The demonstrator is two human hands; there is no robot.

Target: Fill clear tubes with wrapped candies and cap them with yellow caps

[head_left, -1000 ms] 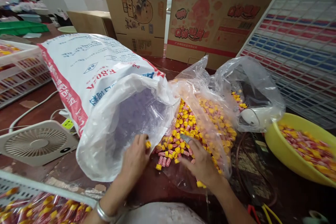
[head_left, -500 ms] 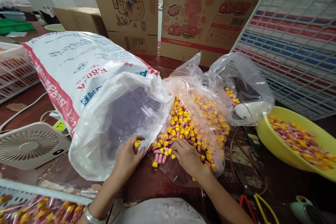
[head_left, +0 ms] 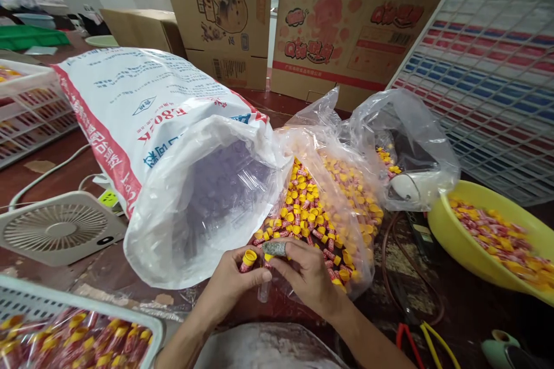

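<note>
My left hand (head_left: 231,277) is closed round a small red-and-white bottle with a yellow cap (head_left: 248,259). A clear plastic tube (head_left: 264,289) hangs below its thumb, between the two hands. My right hand (head_left: 305,274) meets the left one, its taped finger and thumb pinched at another yellow-capped bottle (head_left: 268,256), mostly hidden by the fingers. Just beyond lies a heap of yellow-capped bottles (head_left: 305,207), spilling from a clear plastic bag (head_left: 346,184). On the left, a large white sack (head_left: 151,242) lies with its mouth facing me, clear pieces dimly visible inside.
A white fan (head_left: 63,228) stands left of the sack, above a pale basket (head_left: 158,328) of filled tubes. To the right are a yellow bowl (head_left: 445,242) of bottles, pliers (head_left: 426,334) and a leaning white rack (head_left: 489,75). Cardboard boxes (head_left: 337,75) line the back.
My hands have come together nearer to me, the right one drawing back from the heap. The clear tube now shows between them. The whole view has shifted slightly.
</note>
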